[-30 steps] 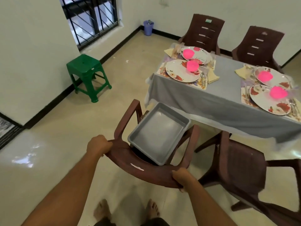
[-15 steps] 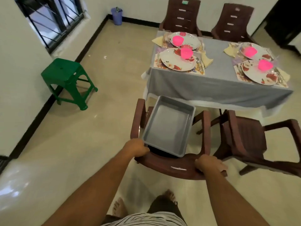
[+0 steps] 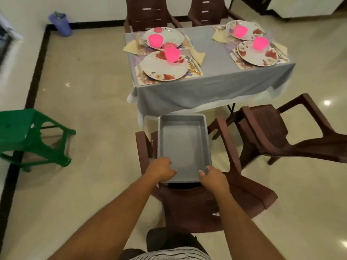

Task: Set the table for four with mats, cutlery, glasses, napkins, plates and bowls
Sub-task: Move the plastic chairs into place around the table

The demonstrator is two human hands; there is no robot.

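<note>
A grey empty tray [image 3: 183, 143] lies on the seat of a brown plastic chair [image 3: 212, 201] in front of me. My left hand [image 3: 161, 169] grips the tray's near left corner, fingers curled over the rim. My right hand [image 3: 213, 178] holds the near right corner, thumb on the rim. Beyond stands the table with a grey cloth [image 3: 206, 81]. It carries floral plates [image 3: 165, 67] on mats, each with a pink bowl [image 3: 172, 54], plus yellow napkins [image 3: 199, 55] and cutlery [image 3: 193, 62].
A second brown chair [image 3: 277, 132] stands to the right of mine, and two more [image 3: 148, 12] at the table's far side. A green stool [image 3: 28, 136] sits on the floor at the left. A purple bin [image 3: 61, 23] stands by the far wall.
Both hands have left the chair's backrest and moved forward onto the near edge of the grey tray. The view has swung round square to the table.
</note>
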